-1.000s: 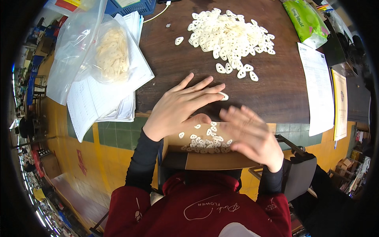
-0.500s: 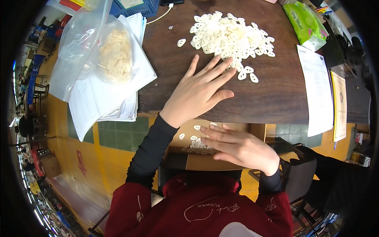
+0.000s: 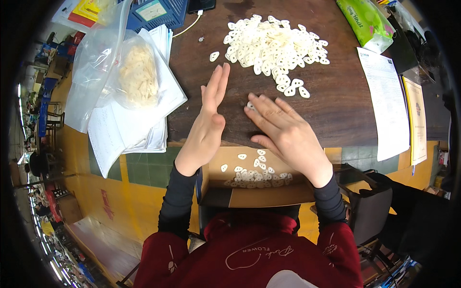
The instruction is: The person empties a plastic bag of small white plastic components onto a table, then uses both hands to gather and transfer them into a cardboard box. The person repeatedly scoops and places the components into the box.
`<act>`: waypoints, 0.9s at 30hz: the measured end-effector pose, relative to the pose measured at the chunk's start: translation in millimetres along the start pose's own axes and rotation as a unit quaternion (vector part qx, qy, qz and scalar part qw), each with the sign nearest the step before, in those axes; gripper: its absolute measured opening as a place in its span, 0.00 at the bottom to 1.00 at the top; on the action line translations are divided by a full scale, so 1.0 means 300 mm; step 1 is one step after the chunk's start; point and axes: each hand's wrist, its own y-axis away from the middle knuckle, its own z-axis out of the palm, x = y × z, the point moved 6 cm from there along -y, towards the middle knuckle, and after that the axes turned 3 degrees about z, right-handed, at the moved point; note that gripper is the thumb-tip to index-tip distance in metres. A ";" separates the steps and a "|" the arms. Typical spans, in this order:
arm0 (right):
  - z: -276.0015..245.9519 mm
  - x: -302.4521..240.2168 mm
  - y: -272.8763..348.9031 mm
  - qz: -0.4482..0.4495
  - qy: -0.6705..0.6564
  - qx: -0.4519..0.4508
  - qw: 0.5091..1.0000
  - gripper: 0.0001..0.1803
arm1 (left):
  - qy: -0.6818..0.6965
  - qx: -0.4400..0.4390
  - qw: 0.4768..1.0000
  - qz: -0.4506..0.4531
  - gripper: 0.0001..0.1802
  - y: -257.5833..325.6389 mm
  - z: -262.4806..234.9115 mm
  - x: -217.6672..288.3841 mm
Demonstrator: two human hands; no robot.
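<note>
Both hands on the counter [image 3: 336, 110], near white pieces [image 3: 269, 43].
Left hand [image 3: 206, 125] open, edgewise; right hand [image 3: 283, 129] flat, fingers spread over one white piece [image 3: 249, 105].

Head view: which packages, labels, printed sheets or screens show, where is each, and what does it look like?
Clear plastic bag: far left, slumped on papers, holding cream pieces.
Green soft pack: far right corner, oblong, glossy.
Blue basket: far left of centre, with a pale rectangular label.
Dark phone: top edge, screen off, white cable attached.
White printed sheets: right table edge, overhanging.
Cardboard box: below the table edge, open, holding white pieces.
</note>
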 end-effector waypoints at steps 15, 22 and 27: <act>-0.179 0.085 0.253 0.100 -0.119 -0.061 0.986 0.28 | -0.319 -0.106 0.936 0.106 0.31 -0.110 0.188 0.002; -0.122 0.188 0.089 0.115 -0.009 0.028 0.993 0.25 | -0.305 -0.113 0.944 0.055 0.29 -0.023 0.087 0.004; -0.091 0.143 0.112 0.088 0.012 -0.016 0.996 0.25 | -0.259 -0.078 0.962 0.039 0.29 -0.031 0.081 0.000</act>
